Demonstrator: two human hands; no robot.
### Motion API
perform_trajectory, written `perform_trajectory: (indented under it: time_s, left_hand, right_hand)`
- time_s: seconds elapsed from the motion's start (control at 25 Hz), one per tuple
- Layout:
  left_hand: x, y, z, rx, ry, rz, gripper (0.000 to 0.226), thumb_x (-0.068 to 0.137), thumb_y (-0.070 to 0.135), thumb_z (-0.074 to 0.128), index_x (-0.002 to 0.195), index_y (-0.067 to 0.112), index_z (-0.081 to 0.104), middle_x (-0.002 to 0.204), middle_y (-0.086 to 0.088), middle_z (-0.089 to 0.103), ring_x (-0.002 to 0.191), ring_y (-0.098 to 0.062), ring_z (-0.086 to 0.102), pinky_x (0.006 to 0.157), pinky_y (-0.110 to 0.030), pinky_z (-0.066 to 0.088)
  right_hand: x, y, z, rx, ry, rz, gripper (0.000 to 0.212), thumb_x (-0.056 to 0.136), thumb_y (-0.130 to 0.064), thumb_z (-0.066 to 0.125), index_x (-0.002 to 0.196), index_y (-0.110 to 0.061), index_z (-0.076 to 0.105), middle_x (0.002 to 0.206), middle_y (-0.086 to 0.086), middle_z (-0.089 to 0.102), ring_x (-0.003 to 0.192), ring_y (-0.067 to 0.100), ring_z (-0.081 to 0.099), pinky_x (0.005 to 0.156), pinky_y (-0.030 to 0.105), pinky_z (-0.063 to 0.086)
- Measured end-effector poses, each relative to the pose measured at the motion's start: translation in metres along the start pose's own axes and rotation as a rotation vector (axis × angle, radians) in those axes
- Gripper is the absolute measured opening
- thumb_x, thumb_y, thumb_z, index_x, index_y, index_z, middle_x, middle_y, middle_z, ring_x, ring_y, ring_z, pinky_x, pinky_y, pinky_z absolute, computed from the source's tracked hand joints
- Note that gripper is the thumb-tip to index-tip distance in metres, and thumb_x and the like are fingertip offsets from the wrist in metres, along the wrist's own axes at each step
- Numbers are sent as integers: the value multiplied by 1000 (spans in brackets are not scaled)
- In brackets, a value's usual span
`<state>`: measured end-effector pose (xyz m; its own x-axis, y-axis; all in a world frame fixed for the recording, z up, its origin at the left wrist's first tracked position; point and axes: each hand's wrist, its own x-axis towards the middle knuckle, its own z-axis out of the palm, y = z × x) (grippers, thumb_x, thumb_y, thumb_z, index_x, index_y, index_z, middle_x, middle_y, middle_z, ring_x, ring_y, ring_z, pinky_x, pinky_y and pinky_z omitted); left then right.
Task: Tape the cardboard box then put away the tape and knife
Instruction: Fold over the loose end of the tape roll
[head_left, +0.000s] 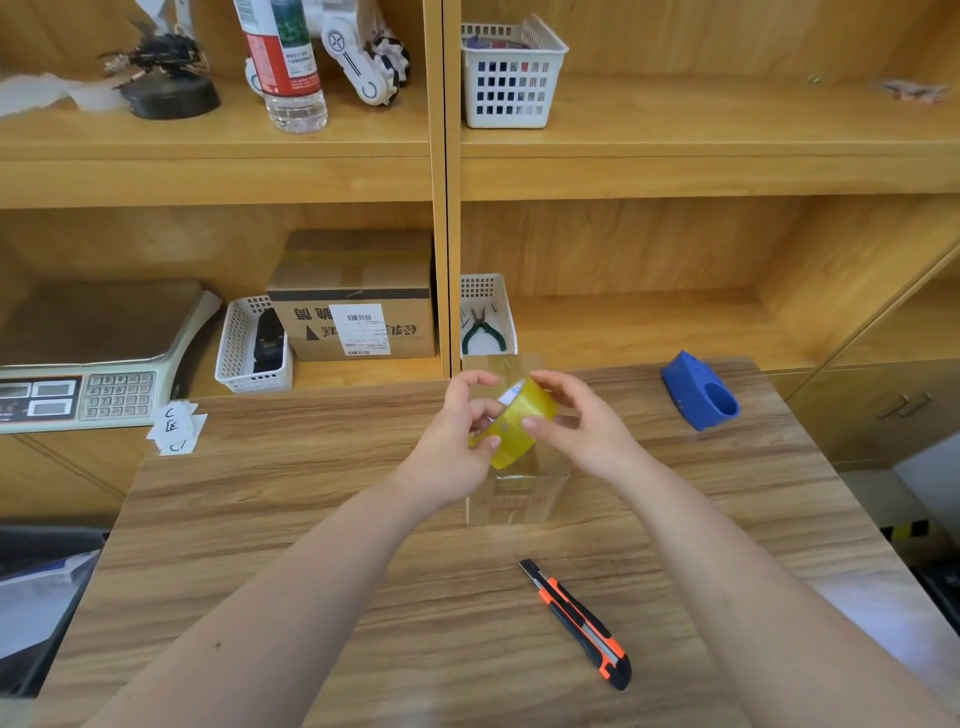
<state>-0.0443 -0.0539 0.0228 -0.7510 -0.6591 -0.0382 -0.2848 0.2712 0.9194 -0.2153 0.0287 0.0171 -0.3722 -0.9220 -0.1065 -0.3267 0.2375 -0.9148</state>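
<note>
A small cardboard box (514, 499) stands on the wooden table (311, 519), mostly hidden behind my hands. Above it I hold a roll of yellowish clear tape (519, 423). My left hand (457, 441) grips the roll's near-left side, thumb and fingers pinching its edge. My right hand (576, 421) holds the roll from the right, fingers curled over its top. An orange and black utility knife (579, 623) lies on the table in front of the box, apart from both hands.
A blue tape dispenser (701, 397) sits at the table's far right. Behind stand wooden shelves with a white basket holding pliers (483, 327), another white basket (249, 348), a larger cardboard box (358, 306) and a scale (78, 364).
</note>
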Motion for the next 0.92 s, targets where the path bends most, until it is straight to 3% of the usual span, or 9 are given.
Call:
perform_trajectory:
  time_s: [0.12,0.2,0.28,0.48,0.56,0.64,0.68,0.8,0.92]
  left_hand:
    - [1,-2,-2,115,-30,79,58,88,-6,52,120,34,26,96,16,59,90,1,49,85,-16,41]
    - [2,-6,-2,257,-46,155,60,85,-3,52,119,40,27,92,24,55,92,-3,49,92,-35,43]
    - [2,-6,-2,342,-41,212,63,83,0,53,124,41,29,93,27,54,95,-9,49,97,-46,40]
    - [13,-2,-8,131,-5,62,90,72,16,76,141,43,24,138,15,39,135,-12,30,111,-40,34]
    - [18,-2,-10,40,-35,-12,108,65,22,85,146,43,16,142,17,34,136,-8,29,107,-30,37]
    - [21,1,-10,-59,-102,-95,117,64,15,89,148,43,11,135,18,36,127,0,35,92,-11,39]
    - [23,0,-10,-96,-127,-133,120,63,12,90,148,44,11,135,13,37,127,-3,37,88,-11,39]
    - [30,2,-8,-143,-170,-185,123,54,12,92,141,55,17,139,-5,42,127,-20,46,91,-26,46]
    - [37,7,-1,-140,-171,-165,120,44,17,93,135,59,26,134,-6,46,123,-21,51,96,-36,50]
  right_hand:
    - [4,4,3,-37,-82,62,102,55,-46,87,143,-34,36,144,-6,45,129,10,47,107,34,42]
    - [5,5,5,-69,-64,84,113,47,-49,89,145,-34,34,143,-6,47,129,12,47,108,39,43]
    - [3,3,6,-60,-5,74,113,43,-47,91,143,-33,38,138,-6,52,126,12,50,106,40,44]
    - [-9,-3,0,-18,79,26,104,52,-26,95,141,-28,40,127,-15,52,120,8,52,101,31,46]
    - [-13,-4,-2,-3,98,14,102,52,-22,95,140,-28,41,125,-18,51,117,3,51,99,23,45]
    - [-16,-4,-4,13,119,9,103,50,-20,95,139,-28,43,128,-17,52,116,-2,51,97,17,43]
    - [-17,-3,-5,24,128,8,104,49,-20,96,138,-28,44,130,-15,53,119,-2,51,98,17,43]
    - [-21,1,-10,53,142,-2,103,48,-21,96,136,-31,45,134,-13,54,123,-2,51,101,23,45]
    - [-22,7,-19,74,141,-6,99,49,-19,96,132,-35,45,134,-12,53,123,-3,51,104,27,45]
